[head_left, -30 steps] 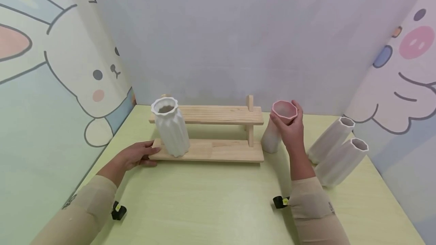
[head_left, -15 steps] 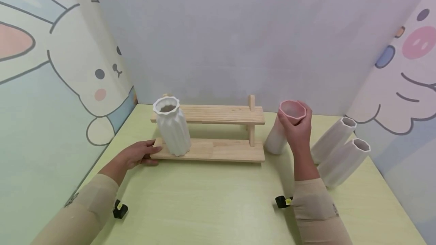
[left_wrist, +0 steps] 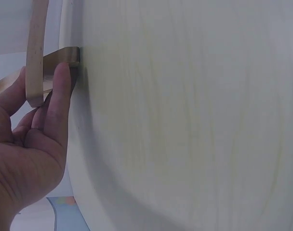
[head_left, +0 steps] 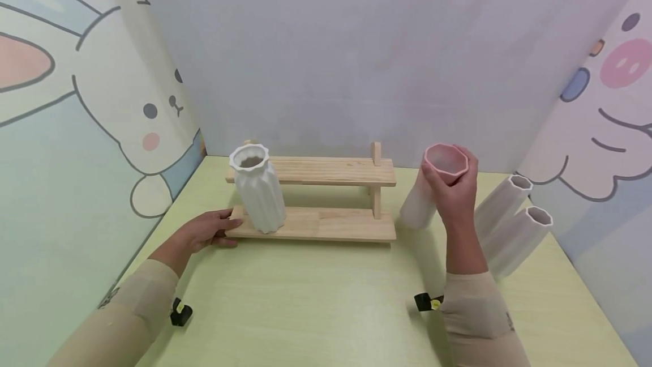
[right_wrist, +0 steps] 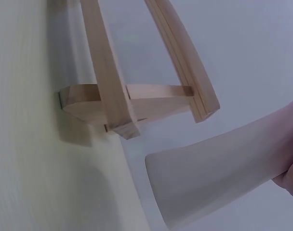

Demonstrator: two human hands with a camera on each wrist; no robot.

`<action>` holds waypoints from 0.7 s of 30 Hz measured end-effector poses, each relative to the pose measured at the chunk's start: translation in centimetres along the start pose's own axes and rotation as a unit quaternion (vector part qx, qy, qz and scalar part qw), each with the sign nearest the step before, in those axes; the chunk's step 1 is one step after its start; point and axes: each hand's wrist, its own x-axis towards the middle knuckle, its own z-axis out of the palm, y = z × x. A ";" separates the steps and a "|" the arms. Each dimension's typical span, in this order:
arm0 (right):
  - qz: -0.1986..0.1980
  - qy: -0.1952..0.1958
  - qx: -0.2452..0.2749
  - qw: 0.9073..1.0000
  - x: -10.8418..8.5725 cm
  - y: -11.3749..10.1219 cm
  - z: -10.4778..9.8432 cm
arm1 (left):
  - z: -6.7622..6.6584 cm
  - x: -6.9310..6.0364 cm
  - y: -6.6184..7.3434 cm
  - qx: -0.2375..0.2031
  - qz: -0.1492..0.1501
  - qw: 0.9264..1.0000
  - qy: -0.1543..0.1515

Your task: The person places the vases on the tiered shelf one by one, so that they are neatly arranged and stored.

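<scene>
A two-tier wooden plant stand (head_left: 338, 224) stands toward the back of the table. My left hand (head_left: 209, 230) grips the left end of its lower board, thumb on top and fingers underneath, as the left wrist view also shows. On that board, at the left, a white ribbed vase (head_left: 262, 200) stands upright. To the right of the stand, my right hand (head_left: 458, 191) holds a white vase with a pink faceted mouth (head_left: 420, 208) just below its rim. This vase leans, and in the right wrist view its base (right_wrist: 170, 192) appears lifted off the table.
Two white vases (head_left: 519, 237) stand side by side at the right of the table (head_left: 295, 304), partly behind my right forearm. A grey backdrop (head_left: 331, 61) rises behind the stand. Cartoon-printed cloths hang at the left and right.
My right hand has carried the pink-mouthed vase to the right, away from the stand, and slightly up. My left hand keeps its hold on the lower board.
</scene>
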 end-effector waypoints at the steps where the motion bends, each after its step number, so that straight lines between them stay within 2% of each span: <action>1: -0.003 -0.002 -0.001 1.000 -0.1 -0.2 -0.1 | 0.0 0.0 0.0 -0.001 -0.001 1.000 0.001; 8: -0.034 -0.014 0.011 0.999 -0.5 -1.6 -0.5 | 0.1 0.0 0.1 0.001 -0.002 1.000 0.003; 14: -0.053 -0.021 0.044 0.997 -1.3 -3.0 -0.6 | 0.0 0.0 0.0 0.003 -0.001 1.000 0.008; 21: -0.049 -0.046 0.060 0.996 -2.3 -4.6 -0.5 | 0.0 -0.2 0.1 0.010 0.003 1.000 -0.007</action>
